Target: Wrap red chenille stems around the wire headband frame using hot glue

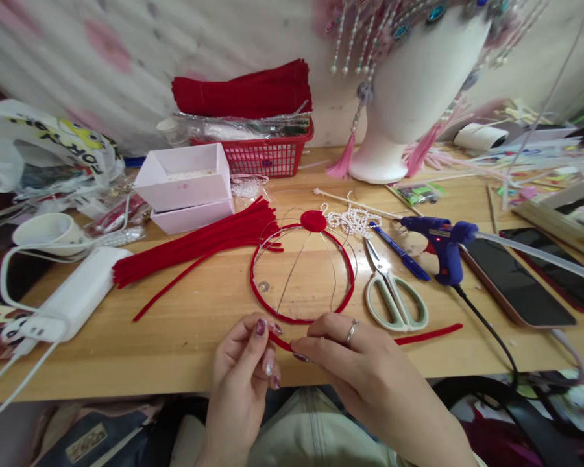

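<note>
My left hand [246, 363] and my right hand [355, 363] meet at the table's front edge. Both pinch a short piece of red pipe cleaner [281, 342] between their fingertips. Just beyond them lies a round wire frame [302, 272] wrapped in red, with thin wire spokes and a red disc [313, 220] at its far side. A bundle of red pipe cleaners [199, 243] lies to the left of the frame. Another red pipe cleaner piece [428, 335] lies to the right of my right hand.
Scissors [394, 295], a blue pen [400, 251] and a blue glue gun [440, 240] with its cord lie right of the frame, then two phones [516, 282]. A red basket [267, 155], pink boxes [185, 185], a white mannequin head [413, 97] and a white power bank [73, 298] stand around.
</note>
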Demonstrator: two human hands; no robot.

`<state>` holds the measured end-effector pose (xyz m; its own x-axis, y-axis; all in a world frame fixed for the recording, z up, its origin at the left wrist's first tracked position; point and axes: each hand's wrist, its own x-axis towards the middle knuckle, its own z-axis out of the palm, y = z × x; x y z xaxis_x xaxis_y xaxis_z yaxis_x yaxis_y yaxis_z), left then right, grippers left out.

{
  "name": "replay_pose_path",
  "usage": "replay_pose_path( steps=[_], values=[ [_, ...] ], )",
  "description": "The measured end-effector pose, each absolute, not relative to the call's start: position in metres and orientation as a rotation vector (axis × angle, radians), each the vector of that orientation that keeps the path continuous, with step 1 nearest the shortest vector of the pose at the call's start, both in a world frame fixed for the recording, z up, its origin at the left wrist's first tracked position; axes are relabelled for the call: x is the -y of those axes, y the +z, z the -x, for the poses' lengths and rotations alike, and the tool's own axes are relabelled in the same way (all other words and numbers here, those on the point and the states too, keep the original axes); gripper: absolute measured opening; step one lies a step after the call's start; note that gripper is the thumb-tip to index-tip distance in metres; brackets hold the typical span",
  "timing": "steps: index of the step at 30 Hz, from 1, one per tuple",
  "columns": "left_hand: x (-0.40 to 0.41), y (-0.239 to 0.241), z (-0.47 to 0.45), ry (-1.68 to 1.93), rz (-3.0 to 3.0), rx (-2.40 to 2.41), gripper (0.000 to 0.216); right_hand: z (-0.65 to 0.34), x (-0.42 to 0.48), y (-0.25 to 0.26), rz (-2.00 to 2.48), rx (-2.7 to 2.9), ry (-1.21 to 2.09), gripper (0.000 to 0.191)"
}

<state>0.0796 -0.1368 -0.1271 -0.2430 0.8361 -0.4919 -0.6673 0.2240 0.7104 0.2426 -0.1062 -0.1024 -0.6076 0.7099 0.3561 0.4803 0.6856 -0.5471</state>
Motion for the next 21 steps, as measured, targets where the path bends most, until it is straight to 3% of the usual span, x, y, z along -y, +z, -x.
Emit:
replay_pose_path(
  steps=[6, 11, 14, 17, 21],
  values=[
    [0.135, -0.135, -0.08, 1.404, -0.246, -1.018, 0.03, -0.247, 0.108, -0.11, 0.895, 2.257, 0.656, 0.033],
    [0.134, -0.132, -0.08, 1.347, -0.199, -1.004, 0.037, -0.244, 0.11, -0.11, 0.882, 2.192, 0.718, 0.031],
    [0.134, -0.126, -0.078, 1.322, -0.244, -1.022, 0.039, -0.253, 0.11, -0.109, 0.903, 2.136, 0.745, 0.021],
    [0.132, -0.121, -0.074, 1.326, -0.278, -1.101, 0.044, -0.285, 0.109, -0.114, 1.186, 1.981, 0.611, 0.013],
    [0.129, -0.119, -0.062, 1.302, -0.29, -1.243, 0.053, -0.352, 0.096, -0.127, 1.931, 1.373, 0.144, 0.037]
  ],
)
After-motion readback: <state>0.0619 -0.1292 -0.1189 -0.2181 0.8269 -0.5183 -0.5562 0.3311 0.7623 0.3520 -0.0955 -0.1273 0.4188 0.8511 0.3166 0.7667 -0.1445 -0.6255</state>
